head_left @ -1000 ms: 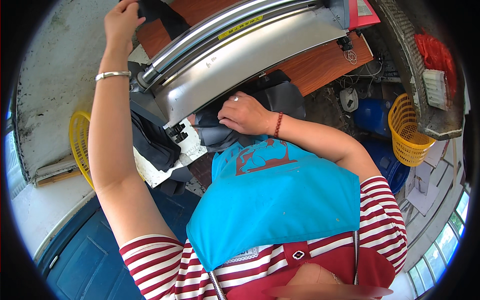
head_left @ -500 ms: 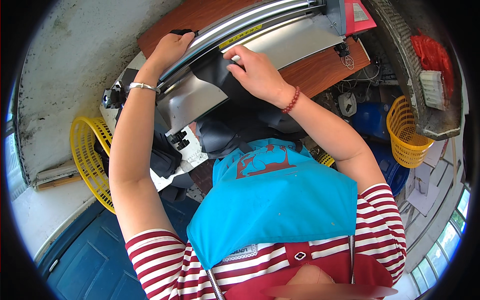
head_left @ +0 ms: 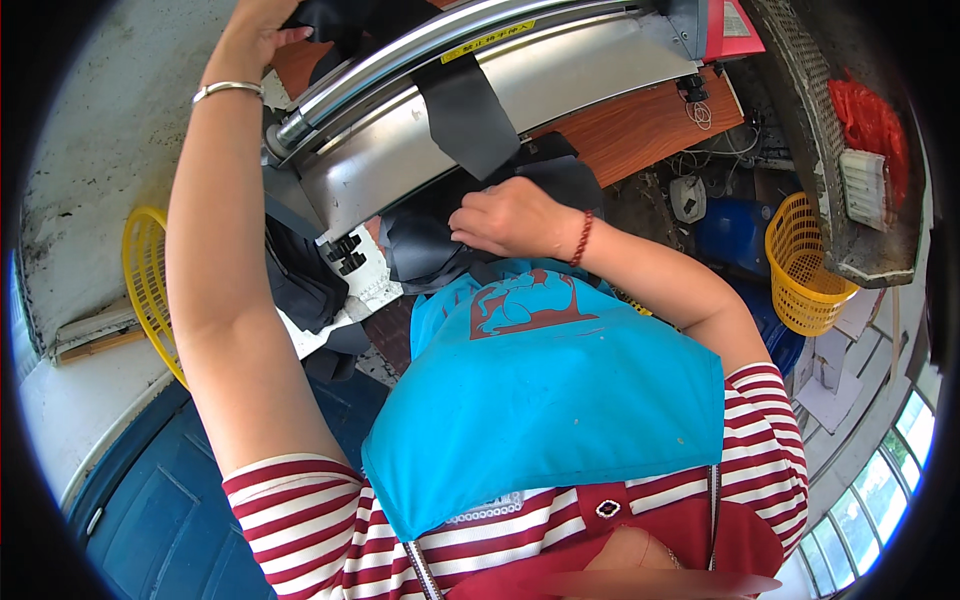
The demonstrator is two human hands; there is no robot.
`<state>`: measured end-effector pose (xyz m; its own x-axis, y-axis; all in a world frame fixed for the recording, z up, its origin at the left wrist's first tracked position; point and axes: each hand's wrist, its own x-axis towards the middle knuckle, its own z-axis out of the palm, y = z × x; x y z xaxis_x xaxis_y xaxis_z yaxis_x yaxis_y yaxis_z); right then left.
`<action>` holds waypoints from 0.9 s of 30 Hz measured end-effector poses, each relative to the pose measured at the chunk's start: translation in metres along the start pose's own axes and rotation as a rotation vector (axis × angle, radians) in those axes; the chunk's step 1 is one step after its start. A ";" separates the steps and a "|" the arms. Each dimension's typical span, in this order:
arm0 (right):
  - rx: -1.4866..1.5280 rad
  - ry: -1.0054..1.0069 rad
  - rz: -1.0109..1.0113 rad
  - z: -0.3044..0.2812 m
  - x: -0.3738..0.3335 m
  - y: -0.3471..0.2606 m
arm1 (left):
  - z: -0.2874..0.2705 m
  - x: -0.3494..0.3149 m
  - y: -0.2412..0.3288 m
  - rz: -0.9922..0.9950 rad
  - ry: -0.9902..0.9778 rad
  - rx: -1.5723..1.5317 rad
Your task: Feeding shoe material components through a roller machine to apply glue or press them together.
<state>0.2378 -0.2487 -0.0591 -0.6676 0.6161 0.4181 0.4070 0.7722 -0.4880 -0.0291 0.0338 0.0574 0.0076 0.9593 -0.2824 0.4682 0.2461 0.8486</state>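
Note:
A black flat piece of sheet material, like leather, lies on the metal feed plate of a roller machine, its far end under the roller. Behind the roller, my left hand is partly cut off by the picture's edge. Its fingers close on a black sheet there. My right hand is low over the pile of dark sheets in front of the machine, fingers curled together. Whatever is under those fingertips is hidden.
More dark pieces hang at the left beside black knobs. Yellow baskets stand at the left and right. A brown wooden tabletop carries the machine; a rough ledge juts in at the right.
My left hand has moved from the roller's near side to the sheets behind it. My right hand has let go of the black piece at the roller and come back to the pile.

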 end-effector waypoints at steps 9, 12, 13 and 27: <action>-0.109 -0.282 0.151 0.089 0.010 0.018 | -0.078 -0.046 0.066 0.054 -0.053 -0.316; -0.100 -0.287 0.132 0.087 0.012 0.017 | -0.113 -0.037 0.058 0.109 -0.174 -0.341; -0.074 -0.272 0.100 0.084 0.013 0.016 | -0.120 -0.036 0.057 0.191 -0.138 -0.318; 0.712 0.110 0.746 -0.058 0.030 0.006 | 0.032 -0.053 -0.005 0.745 0.185 0.587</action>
<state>0.2559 -0.2168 -0.0051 -0.3225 0.9382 -0.1259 0.2067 -0.0600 -0.9766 -0.0033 -0.0232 0.0541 0.3653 0.8603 0.3555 0.7673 -0.4945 0.4084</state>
